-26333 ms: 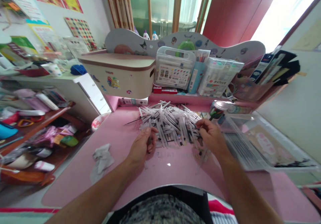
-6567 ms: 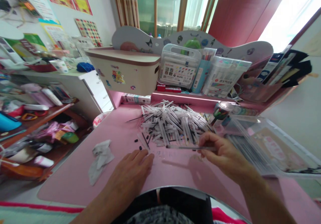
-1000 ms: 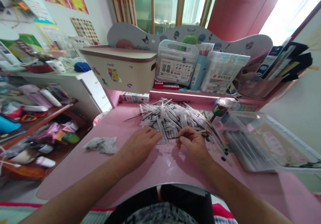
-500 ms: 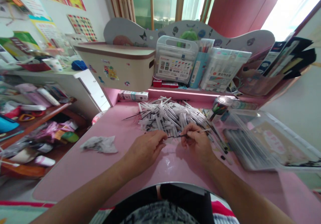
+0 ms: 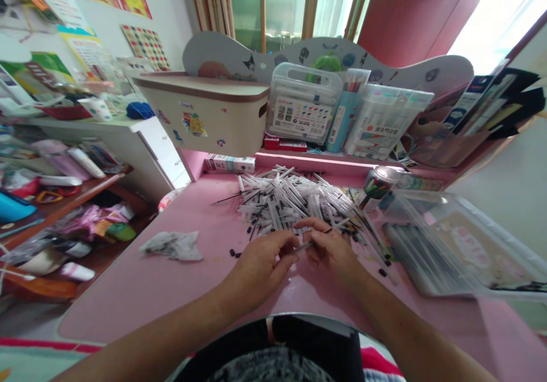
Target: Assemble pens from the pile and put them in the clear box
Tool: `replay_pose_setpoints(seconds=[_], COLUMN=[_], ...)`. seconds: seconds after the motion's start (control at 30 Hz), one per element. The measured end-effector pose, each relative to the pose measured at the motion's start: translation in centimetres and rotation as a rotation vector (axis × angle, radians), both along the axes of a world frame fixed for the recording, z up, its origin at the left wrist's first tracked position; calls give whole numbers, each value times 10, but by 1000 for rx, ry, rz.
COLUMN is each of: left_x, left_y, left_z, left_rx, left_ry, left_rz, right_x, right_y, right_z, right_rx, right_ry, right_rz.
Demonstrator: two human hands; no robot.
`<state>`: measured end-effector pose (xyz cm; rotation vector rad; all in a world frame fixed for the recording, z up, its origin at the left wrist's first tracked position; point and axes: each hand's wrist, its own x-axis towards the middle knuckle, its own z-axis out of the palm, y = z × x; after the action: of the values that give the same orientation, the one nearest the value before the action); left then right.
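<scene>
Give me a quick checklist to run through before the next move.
1. Left hand at the slender piece: ok, fingertips closed at one end.
2. Right hand at the same piece: ok, fingertips at its other end.
3. Piece's ends intact: cannot tell, fingers cover them.
4. Desk beside the left hand free of loose bits: not ok, small black pieces lie there.
5. White tissue out of the way: ok, it lies apart from both hands.
6. Pile of pen parts clear of the hands: not ok, it lies right behind them.
</scene>
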<state>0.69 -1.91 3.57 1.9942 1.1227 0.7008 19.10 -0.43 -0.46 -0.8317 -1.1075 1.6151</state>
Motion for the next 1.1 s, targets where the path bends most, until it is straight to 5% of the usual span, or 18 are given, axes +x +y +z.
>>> replay_pose_setpoints(seconds=[0.33, 0.53, 0.7, 0.93, 1.1], left_x=[4, 4, -9, -78, -99], left_y=[9, 7, 19, 37, 32], left_z=[-17, -23, -18, 19, 2], left_rx=[-354, -350, -210, 63, 62], left_ry=[-597, -703, -483, 222, 544], left_rz=[83, 125, 140, 149, 83], right_x=[3, -5, -9, -6, -9], right_y=[0, -2, -3, -4, -5], right_z=[-1, -3, 2, 2, -2], right_rx=[56, 97, 196, 167, 156], right_ry=[-133, -311, -481, -465, -511], right_rz=[98, 165, 194, 122, 175])
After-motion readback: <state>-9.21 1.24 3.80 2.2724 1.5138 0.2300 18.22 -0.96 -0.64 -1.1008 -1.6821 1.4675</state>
